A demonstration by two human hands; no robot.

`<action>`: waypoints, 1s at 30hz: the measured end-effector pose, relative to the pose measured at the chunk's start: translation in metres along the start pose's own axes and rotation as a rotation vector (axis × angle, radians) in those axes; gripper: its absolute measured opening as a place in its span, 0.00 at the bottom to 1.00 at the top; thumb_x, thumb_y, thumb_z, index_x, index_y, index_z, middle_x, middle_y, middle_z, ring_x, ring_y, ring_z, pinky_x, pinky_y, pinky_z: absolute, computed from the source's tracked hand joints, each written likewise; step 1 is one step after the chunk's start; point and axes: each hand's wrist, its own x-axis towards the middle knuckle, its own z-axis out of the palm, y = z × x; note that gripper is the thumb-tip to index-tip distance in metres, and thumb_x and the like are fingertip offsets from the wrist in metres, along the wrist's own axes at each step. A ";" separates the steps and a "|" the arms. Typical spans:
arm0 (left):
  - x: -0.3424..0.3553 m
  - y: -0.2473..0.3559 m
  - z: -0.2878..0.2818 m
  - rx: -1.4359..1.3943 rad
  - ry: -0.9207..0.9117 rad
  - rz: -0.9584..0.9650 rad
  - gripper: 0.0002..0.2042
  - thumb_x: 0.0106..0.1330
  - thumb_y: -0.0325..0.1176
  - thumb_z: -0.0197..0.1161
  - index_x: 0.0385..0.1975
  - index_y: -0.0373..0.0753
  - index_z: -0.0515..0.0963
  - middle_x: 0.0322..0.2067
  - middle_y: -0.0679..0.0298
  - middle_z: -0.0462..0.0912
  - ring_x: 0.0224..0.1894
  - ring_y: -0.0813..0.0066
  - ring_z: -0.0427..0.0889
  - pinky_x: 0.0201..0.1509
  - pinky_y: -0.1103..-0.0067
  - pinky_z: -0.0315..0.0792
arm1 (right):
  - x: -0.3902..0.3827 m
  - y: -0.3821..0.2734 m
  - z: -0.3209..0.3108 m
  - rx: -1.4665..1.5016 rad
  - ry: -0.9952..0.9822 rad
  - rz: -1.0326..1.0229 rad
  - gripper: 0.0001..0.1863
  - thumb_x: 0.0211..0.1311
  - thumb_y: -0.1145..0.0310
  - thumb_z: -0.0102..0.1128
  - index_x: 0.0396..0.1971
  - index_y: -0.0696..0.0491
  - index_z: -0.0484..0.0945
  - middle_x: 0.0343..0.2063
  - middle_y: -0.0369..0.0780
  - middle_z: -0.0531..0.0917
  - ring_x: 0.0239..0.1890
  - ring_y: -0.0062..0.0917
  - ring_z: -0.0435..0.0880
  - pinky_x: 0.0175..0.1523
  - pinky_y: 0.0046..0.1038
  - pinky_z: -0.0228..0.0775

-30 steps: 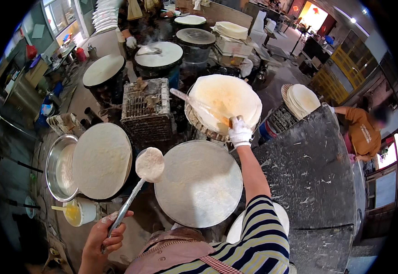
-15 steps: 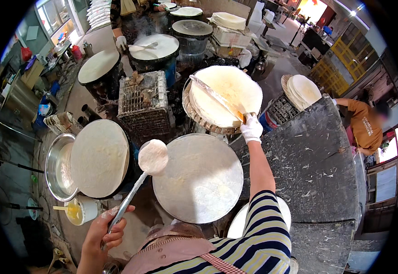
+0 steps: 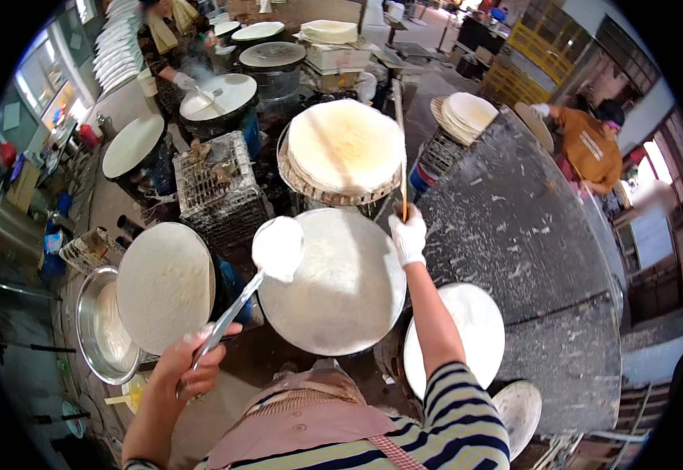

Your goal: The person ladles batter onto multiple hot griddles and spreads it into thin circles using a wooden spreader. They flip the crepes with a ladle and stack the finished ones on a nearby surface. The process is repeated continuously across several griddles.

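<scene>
My bare left hand (image 3: 188,366) is closed around the metal handle of a ladle (image 3: 278,249). Its bowl, coated with pale batter, hangs over the left edge of a round, flour-pale griddle (image 3: 329,286) in front of me. In my white-gloved right hand (image 3: 409,237) is a long, thin spatula (image 3: 402,149) with an orange handle, pointing away from me. The spatula runs along the right side of a stack of thin round pancakes (image 3: 349,149), which rests on a woven tray (image 3: 333,196) beyond the griddle.
A steel basin of batter (image 3: 108,325) stands left of another round griddle (image 3: 165,286). Crusty crates (image 3: 216,176) sit beyond. A dark worktable (image 3: 506,235) fills the right. One person (image 3: 177,47) works over a steaming griddle (image 3: 220,94); another (image 3: 588,149) stands beyond the table.
My right hand has drawn the spatula off the top of the pancake stack to its right side. The ladle stays in my left hand, near the griddle's left edge. The view has shifted.
</scene>
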 end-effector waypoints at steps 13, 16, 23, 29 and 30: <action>0.105 0.046 0.022 0.332 -0.286 0.127 0.15 0.68 0.39 0.38 0.45 0.36 0.66 0.14 0.74 0.59 0.08 0.91 0.53 0.09 0.89 0.48 | -0.311 -0.068 -0.150 0.384 0.119 0.751 0.12 0.47 0.74 0.57 0.35 0.56 0.75 0.15 0.31 0.72 0.10 0.11 0.63 0.15 0.15 0.54; 0.119 0.026 0.029 0.405 -0.305 0.044 0.14 0.68 0.38 0.38 0.44 0.37 0.67 0.14 0.73 0.60 0.07 0.90 0.54 0.09 0.88 0.49 | -0.352 -0.076 -0.169 0.418 0.187 0.789 0.14 0.48 0.75 0.55 0.38 0.55 0.73 0.17 0.31 0.72 0.12 0.11 0.65 0.16 0.15 0.57; 0.077 -0.093 0.105 0.875 -0.590 0.003 0.16 0.68 0.41 0.40 0.49 0.39 0.66 0.12 0.71 0.60 0.06 0.87 0.55 0.07 0.86 0.51 | -0.425 -0.089 -0.210 0.629 0.445 0.842 0.16 0.64 0.60 0.44 0.48 0.50 0.64 0.17 0.31 0.70 0.11 0.13 0.64 0.14 0.17 0.58; 0.112 -0.228 0.176 0.729 -0.792 -0.430 0.16 0.68 0.34 0.32 0.47 0.35 0.65 0.13 0.73 0.58 0.07 0.90 0.52 0.08 0.90 0.50 | -0.490 -0.094 -0.249 0.529 0.494 0.807 0.21 0.65 0.61 0.41 0.56 0.53 0.60 0.22 0.32 0.69 0.17 0.12 0.63 0.21 0.16 0.57; 0.116 -0.248 0.187 0.734 -0.844 -0.487 0.16 0.68 0.34 0.32 0.47 0.35 0.65 0.13 0.73 0.58 0.07 0.90 0.52 0.08 0.90 0.50 | -0.499 -0.089 -0.254 0.533 0.501 0.803 0.22 0.65 0.62 0.41 0.57 0.53 0.60 0.23 0.31 0.70 0.18 0.12 0.64 0.23 0.15 0.58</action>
